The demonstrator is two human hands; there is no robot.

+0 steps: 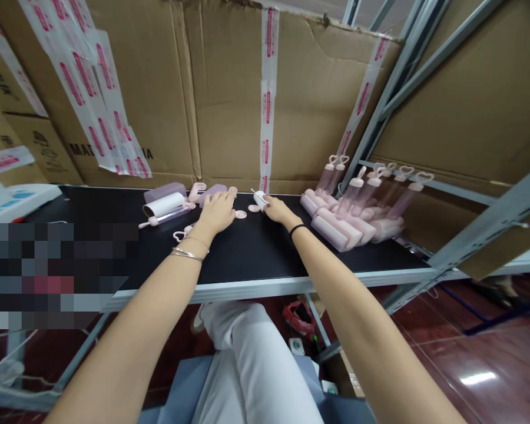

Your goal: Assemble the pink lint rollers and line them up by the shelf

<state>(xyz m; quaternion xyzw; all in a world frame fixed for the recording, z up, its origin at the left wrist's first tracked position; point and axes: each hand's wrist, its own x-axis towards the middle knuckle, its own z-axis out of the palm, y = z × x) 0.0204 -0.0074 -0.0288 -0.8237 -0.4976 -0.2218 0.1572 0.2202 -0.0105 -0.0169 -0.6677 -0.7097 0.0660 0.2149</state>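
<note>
My left hand (219, 211) reaches over a lilac piece (212, 193) and a small pale pink piece (232, 191), fingers stretched out and apart. My right hand (279, 211) is closed at the fingertips round a small white piece with a thin rod (260, 199). Between the hands, flat pink discs (241, 214) lie on the black table top. Left of my left hand are a white cylinder (165, 205), a lilac casing (164, 192), a clear tube with a pink end (170, 217) and a pink heart-shaped loop (179, 236).
Several pink and lilac assemblies (335, 227) with heart-shaped loops crowd the table's right end. Taped cardboard (229, 94) stands behind, and a grey metal frame (424, 259) rises on the right. A white device (26, 197) sits far left. The table's pale front edge (265, 287) crosses above my legs.
</note>
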